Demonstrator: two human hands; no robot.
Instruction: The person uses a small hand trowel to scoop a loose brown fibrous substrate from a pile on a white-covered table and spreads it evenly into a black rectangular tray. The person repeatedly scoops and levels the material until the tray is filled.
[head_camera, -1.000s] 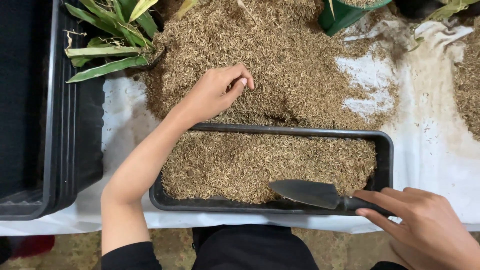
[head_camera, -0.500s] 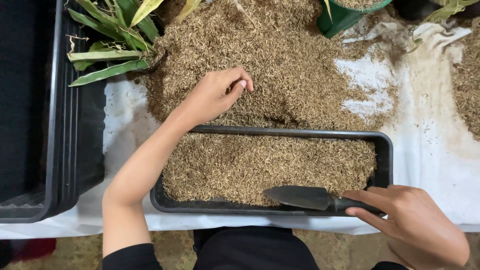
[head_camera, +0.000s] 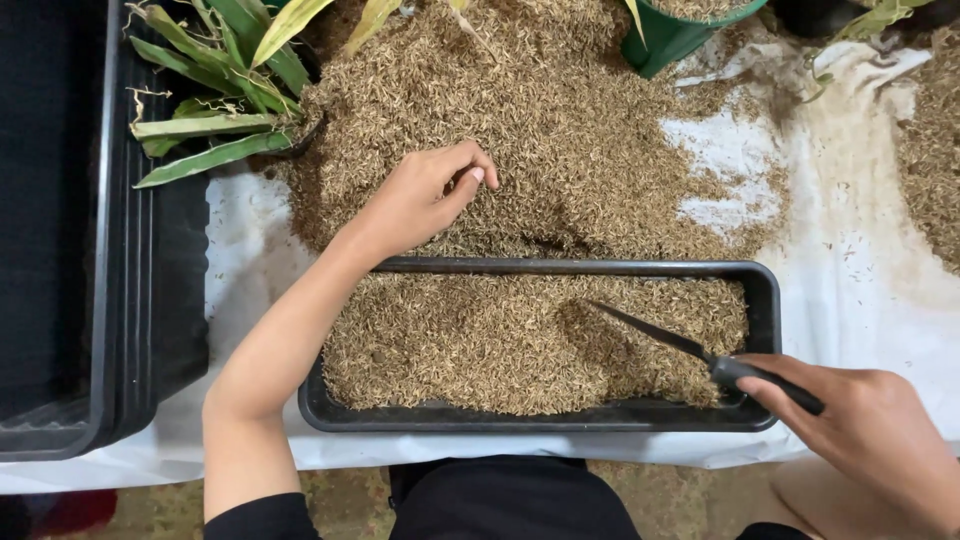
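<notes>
A black rectangular tray lies in front of me, filled with tan rice husks. My right hand grips the handle of a small black trowel whose blade is tilted on edge and dug into the husks at the tray's right side. My left hand rests on the big pile of husks just beyond the tray's far rim, fingers curled loosely with husks under them.
Stacked black trays stand at the left. A leafy plant sits at the back left, a green pot at the back right. White sheeting covers the table; more husks lie at the far right.
The trowel has turned from lying flat to standing on edge and moved right and deeper into the husks. My left hand has hardly shifted.
</notes>
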